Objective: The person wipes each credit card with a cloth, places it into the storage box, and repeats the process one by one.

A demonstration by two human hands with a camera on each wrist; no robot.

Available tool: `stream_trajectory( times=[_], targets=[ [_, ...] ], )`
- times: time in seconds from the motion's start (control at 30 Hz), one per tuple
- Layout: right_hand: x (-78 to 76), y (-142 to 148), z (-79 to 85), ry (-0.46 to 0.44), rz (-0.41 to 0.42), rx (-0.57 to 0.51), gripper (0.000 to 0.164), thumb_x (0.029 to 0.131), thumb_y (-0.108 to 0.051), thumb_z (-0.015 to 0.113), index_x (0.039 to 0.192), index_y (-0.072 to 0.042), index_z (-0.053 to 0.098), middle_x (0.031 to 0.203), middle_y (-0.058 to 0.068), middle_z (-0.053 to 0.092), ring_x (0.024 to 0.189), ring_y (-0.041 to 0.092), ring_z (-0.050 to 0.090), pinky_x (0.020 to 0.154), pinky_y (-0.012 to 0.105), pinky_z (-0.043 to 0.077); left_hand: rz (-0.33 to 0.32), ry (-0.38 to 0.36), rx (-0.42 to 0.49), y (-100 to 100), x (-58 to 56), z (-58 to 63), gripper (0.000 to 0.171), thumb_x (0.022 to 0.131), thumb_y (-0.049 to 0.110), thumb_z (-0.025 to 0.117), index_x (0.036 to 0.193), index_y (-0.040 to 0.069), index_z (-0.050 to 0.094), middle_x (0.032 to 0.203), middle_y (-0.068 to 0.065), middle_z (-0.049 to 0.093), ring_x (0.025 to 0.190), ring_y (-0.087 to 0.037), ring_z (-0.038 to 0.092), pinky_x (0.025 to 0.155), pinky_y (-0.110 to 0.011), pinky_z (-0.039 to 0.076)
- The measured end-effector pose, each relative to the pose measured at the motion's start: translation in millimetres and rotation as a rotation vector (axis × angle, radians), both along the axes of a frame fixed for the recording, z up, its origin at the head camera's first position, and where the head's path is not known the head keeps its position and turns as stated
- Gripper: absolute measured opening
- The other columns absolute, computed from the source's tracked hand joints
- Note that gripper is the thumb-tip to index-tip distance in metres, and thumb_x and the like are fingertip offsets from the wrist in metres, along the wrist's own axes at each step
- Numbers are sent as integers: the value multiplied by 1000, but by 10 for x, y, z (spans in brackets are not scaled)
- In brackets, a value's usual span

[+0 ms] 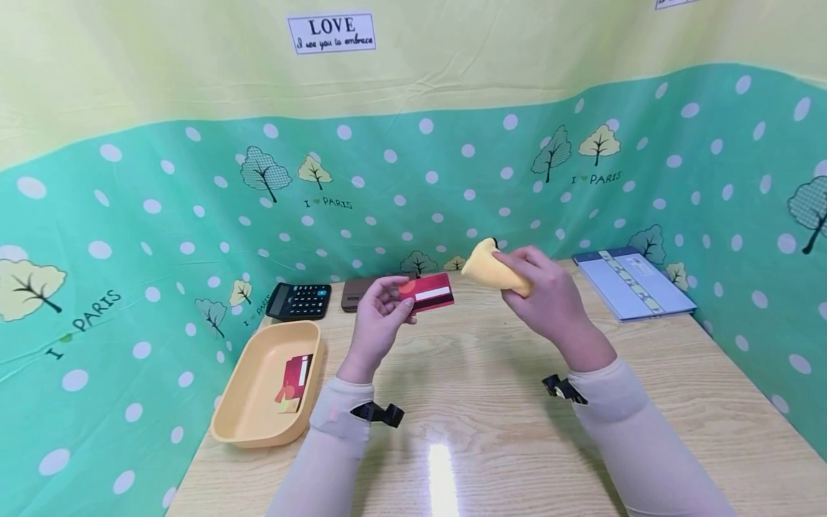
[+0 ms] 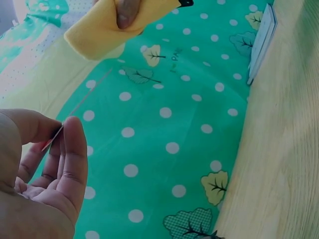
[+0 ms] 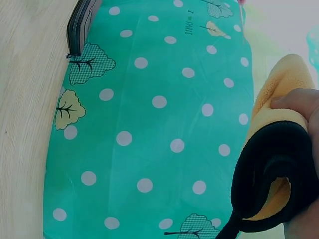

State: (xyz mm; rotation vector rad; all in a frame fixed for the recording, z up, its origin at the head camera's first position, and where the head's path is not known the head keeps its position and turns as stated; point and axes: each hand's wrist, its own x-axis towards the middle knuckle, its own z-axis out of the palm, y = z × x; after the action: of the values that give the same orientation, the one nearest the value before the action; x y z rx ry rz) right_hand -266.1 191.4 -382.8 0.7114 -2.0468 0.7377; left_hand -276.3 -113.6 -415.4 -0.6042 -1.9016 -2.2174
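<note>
My left hand (image 1: 377, 327) pinches a red card (image 1: 436, 292) with a white strip and a dark stripe, held up over the table. In the left wrist view the card (image 2: 82, 102) is nearly edge-on between thumb and fingers. Across from it, my right hand (image 1: 550, 300) grips a bunched yellow cloth (image 1: 489, 267), which stays apart from the card. The right wrist view shows black trim along the folded edge of this cloth (image 3: 279, 84). The palm side of the right hand is hidden.
A pale orange tray (image 1: 235, 391) on the left holds red cards (image 1: 293, 377). Behind it lies a black calculator (image 1: 300, 301), with a brown wallet (image 1: 352, 293) beside it. A light blue folder (image 1: 629, 283) lies at the back right, near the polka-dot curtain (image 1: 446, 208).
</note>
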Motion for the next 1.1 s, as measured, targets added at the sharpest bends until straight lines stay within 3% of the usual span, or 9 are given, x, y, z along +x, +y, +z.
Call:
stream_trajectory(
  times=[0.47,0.83,1.1],
  targets=[
    [-6,-61,-35,-19,25,15,63,74,8,80,132,-13,74,108,9,69,79,25,66,63,40,59,-6,-25,-12,-1,5,-12,40,94,-4,75,132,-1,65,108,-18,63,86,-22,69,76,-35,68],
    [5,-211,-120,-43,56,70,60,73,5,83,129,-13,75,109,6,68,78,23,65,61,39,58,-52,-35,-44,62,33,-7,38,98,-13,60,136,-7,62,111,-18,64,90,-23,70,78,-37,68],
    [55,-373,-183,-72,59,144,61,72,3,87,129,-14,75,112,6,69,86,25,69,66,40,62,-101,-39,-44,153,98,8,36,98,-14,59,133,-7,63,105,-17,66,88,-20,70,78,-40,68]
  ],
)
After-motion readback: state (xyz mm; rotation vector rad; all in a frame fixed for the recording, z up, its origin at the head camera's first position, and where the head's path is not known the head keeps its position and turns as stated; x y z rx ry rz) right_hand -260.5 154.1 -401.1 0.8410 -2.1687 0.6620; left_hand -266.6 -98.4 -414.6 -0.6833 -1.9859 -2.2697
